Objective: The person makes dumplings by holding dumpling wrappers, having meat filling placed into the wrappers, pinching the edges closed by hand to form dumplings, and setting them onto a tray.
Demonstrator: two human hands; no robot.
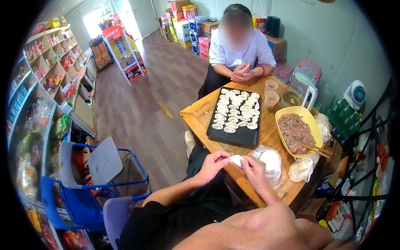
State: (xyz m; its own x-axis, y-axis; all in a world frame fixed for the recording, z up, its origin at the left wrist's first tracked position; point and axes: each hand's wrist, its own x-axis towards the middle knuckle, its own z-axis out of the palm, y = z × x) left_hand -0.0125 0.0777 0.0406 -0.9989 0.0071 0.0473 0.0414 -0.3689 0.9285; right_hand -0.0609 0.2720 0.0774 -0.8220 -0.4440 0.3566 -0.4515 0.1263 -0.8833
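Observation:
A white dumpling wrapper is pinched between my left hand and my right hand, above the near edge of the wooden table. Just right of my right hand, a stack of round white wrappers lies on clear plastic. Rows of folded dumplings cover much of a black tray farther back. To the right stands a yellow bowl of minced filling, with chopsticks resting across its near side.
Across the table a person sits with hands together. Two cups and a clear pitcher stand behind the bowl. A plastic bag lies at the right edge. Blue-framed chairs and stocked shelves are at the left.

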